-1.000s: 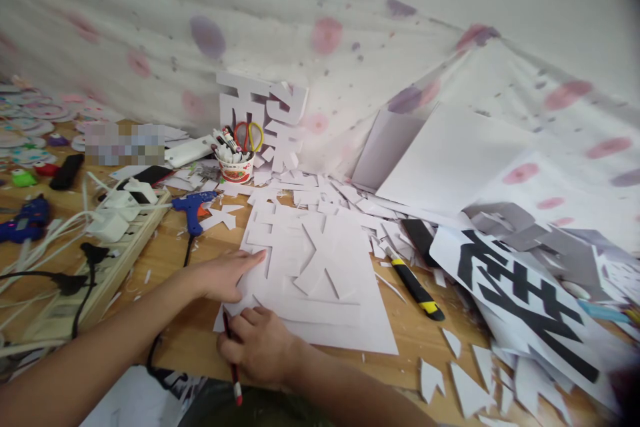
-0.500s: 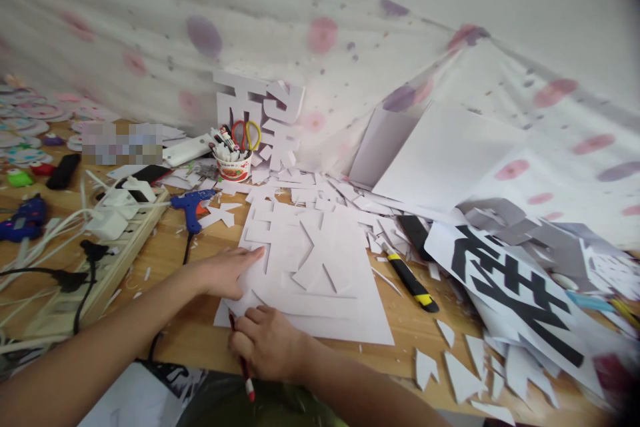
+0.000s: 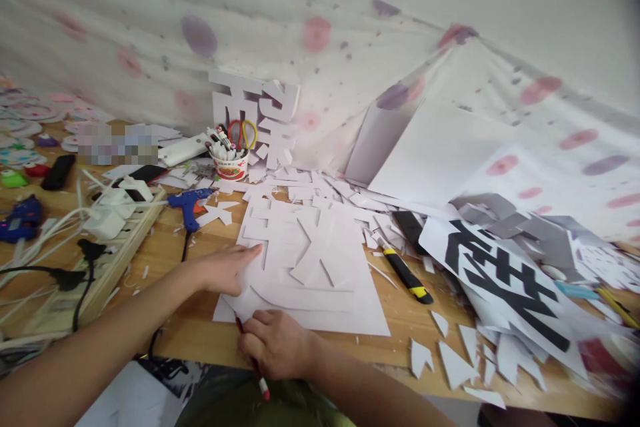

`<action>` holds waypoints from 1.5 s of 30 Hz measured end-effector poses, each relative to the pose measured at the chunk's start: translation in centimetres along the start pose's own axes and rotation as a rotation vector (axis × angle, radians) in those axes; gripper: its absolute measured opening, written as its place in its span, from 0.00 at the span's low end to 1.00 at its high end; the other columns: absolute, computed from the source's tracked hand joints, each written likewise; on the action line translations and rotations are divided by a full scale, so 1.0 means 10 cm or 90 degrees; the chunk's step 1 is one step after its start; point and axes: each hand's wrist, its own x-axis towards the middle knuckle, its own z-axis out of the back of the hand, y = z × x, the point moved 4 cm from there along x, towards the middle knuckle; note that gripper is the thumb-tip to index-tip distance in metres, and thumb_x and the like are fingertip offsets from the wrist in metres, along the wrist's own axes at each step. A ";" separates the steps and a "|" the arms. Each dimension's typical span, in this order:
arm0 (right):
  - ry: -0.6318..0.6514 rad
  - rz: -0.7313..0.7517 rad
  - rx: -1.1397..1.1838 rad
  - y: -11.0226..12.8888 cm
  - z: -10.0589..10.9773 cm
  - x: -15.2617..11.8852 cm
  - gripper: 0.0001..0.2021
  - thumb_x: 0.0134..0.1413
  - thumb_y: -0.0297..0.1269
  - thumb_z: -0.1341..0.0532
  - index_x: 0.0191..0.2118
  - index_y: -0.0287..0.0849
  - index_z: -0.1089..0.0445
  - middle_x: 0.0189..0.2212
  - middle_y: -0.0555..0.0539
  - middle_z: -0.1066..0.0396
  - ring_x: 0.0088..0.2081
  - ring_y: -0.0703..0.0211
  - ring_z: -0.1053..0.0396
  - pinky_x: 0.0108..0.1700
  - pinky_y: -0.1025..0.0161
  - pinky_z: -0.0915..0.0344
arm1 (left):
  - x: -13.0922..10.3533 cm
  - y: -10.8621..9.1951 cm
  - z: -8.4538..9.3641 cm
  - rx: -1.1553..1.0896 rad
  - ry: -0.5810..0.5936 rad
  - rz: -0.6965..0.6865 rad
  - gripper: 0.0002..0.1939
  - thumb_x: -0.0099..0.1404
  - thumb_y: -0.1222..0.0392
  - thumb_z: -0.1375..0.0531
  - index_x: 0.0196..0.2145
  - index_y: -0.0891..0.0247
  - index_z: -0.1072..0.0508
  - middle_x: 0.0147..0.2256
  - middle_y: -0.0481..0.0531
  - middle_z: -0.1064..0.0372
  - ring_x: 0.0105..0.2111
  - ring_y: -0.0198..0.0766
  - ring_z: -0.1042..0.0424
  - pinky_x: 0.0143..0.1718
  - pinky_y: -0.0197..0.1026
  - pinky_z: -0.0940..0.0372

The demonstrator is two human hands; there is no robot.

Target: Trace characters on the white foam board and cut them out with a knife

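Left hand [image 3: 225,271]: yours lay spread, thumb wide of the fingers, with the index fingertip down on the left part of the cutout.
Right hand [image 3: 275,345]: you had it curled narrow around the red pencil, near the table's front edge.
Red pencil [image 3: 263,383]: its point aimed away from you at the sheet's near left corner, its white-banded end toward your lap; you could not tell whether the point touched.
White cutout [image 3: 317,253]: the character-shaped piece lay flat in front of you, on top of the white sheet.
White sheet [image 3: 367,320]: it sat on the wooden table [image 3: 190,320], reaching past the cutout on the right and near sides.
Yellow-and-black knife [image 3: 405,273]: it rested just right of your sheet.
Printed paper [image 3: 500,280]: it lay slanted beyond the knife, bearing bold black strokes.
Blue glue gun [image 3: 190,207]: it stood to the left of your sheet, beside the power strip [image 3: 120,260].
Pen cup [image 3: 231,168]: it stood behind the sheet, holding pens and scissors, in front of upright white characters [image 3: 237,97].
Pointed scraps [image 3: 455,363]: several were scattered to your right, nearer than the knife.
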 end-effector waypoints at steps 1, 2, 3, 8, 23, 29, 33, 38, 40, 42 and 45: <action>-0.005 -0.001 0.017 0.00 0.01 -0.01 0.05 0.56 0.32 0.50 0.33 0.41 0.39 0.28 0.46 0.35 0.29 0.60 0.42 0.29 0.65 0.43 | 0.00 0.00 0.00 0.003 0.001 0.000 0.49 0.43 0.64 0.45 0.62 0.67 0.61 0.59 0.63 0.51 0.58 0.50 0.49 0.57 0.48 0.52; -0.018 -0.009 0.045 -0.01 0.03 -0.03 0.04 0.56 0.32 0.50 0.33 0.41 0.40 0.28 0.47 0.35 0.29 0.60 0.42 0.29 0.65 0.43 | 0.00 0.01 -0.01 0.004 0.001 -0.003 0.49 0.43 0.63 0.45 0.62 0.67 0.61 0.59 0.64 0.51 0.58 0.50 0.49 0.57 0.49 0.53; -0.041 -0.026 0.083 -0.02 0.06 -0.05 0.04 0.56 0.32 0.51 0.34 0.40 0.40 0.28 0.46 0.35 0.29 0.60 0.41 0.30 0.65 0.42 | 0.01 0.01 -0.01 0.004 0.000 -0.006 0.49 0.43 0.63 0.45 0.62 0.68 0.61 0.59 0.65 0.51 0.58 0.50 0.49 0.57 0.49 0.53; -0.215 -0.309 0.325 -0.23 0.23 -0.19 0.06 0.59 0.33 0.52 0.36 0.42 0.40 0.28 0.49 0.35 0.29 0.64 0.38 0.32 0.68 0.40 | 0.02 0.03 -0.03 0.003 -0.003 -0.009 0.51 0.42 0.61 0.43 0.62 0.69 0.61 0.58 0.66 0.51 0.58 0.51 0.50 0.56 0.48 0.52; -0.228 -0.462 0.569 -0.40 0.08 -0.12 0.10 0.58 0.37 0.49 0.30 0.41 0.35 0.27 0.50 0.35 0.31 0.64 0.38 0.35 0.66 0.40 | 0.05 0.05 -0.05 -0.001 0.001 -0.012 0.52 0.41 0.60 0.42 0.62 0.68 0.61 0.59 0.64 0.53 0.58 0.51 0.50 0.56 0.46 0.52; -0.218 -0.453 0.546 -0.41 0.09 -0.11 0.09 0.58 0.36 0.49 0.31 0.41 0.35 0.27 0.50 0.35 0.31 0.64 0.37 0.36 0.67 0.40 | 0.05 0.05 -0.05 0.000 0.009 -0.007 0.52 0.41 0.60 0.42 0.62 0.68 0.62 0.59 0.63 0.53 0.58 0.51 0.50 0.56 0.46 0.51; -0.211 -0.462 0.537 -0.43 0.09 -0.09 0.09 0.57 0.35 0.49 0.29 0.41 0.34 0.28 0.50 0.35 0.31 0.64 0.37 0.36 0.67 0.40 | 0.03 0.02 -0.03 0.003 0.012 -0.003 0.52 0.41 0.61 0.42 0.62 0.68 0.62 0.59 0.63 0.52 0.58 0.51 0.50 0.56 0.46 0.51; -0.228 -0.487 0.528 -0.47 0.08 -0.09 0.10 0.58 0.35 0.50 0.29 0.41 0.35 0.28 0.50 0.35 0.31 0.64 0.37 0.35 0.67 0.40 | 0.03 0.02 -0.03 0.005 0.016 0.001 0.51 0.42 0.61 0.43 0.62 0.68 0.61 0.60 0.63 0.54 0.58 0.51 0.50 0.56 0.47 0.51; -0.257 -0.478 0.504 -0.49 0.08 -0.10 0.09 0.58 0.35 0.50 0.30 0.41 0.36 0.27 0.49 0.35 0.31 0.64 0.37 0.35 0.66 0.39 | 0.03 0.03 -0.03 0.006 0.014 0.004 0.50 0.42 0.61 0.43 0.62 0.67 0.61 0.60 0.63 0.54 0.58 0.51 0.51 0.56 0.47 0.51; -0.288 -0.451 0.448 -0.50 0.10 -0.13 0.08 0.58 0.35 0.49 0.31 0.41 0.36 0.28 0.49 0.34 0.32 0.63 0.37 0.36 0.65 0.39 | 0.03 0.03 -0.03 0.005 0.013 0.001 0.50 0.43 0.61 0.43 0.62 0.67 0.61 0.60 0.62 0.54 0.59 0.51 0.51 0.56 0.47 0.51; -0.291 -0.380 0.351 -0.47 0.15 -0.14 0.06 0.58 0.33 0.50 0.34 0.42 0.37 0.30 0.47 0.33 0.34 0.62 0.37 0.37 0.65 0.39 | 0.02 0.02 -0.03 0.003 0.020 -0.001 0.50 0.43 0.60 0.44 0.62 0.68 0.62 0.60 0.62 0.55 0.59 0.50 0.52 0.57 0.47 0.52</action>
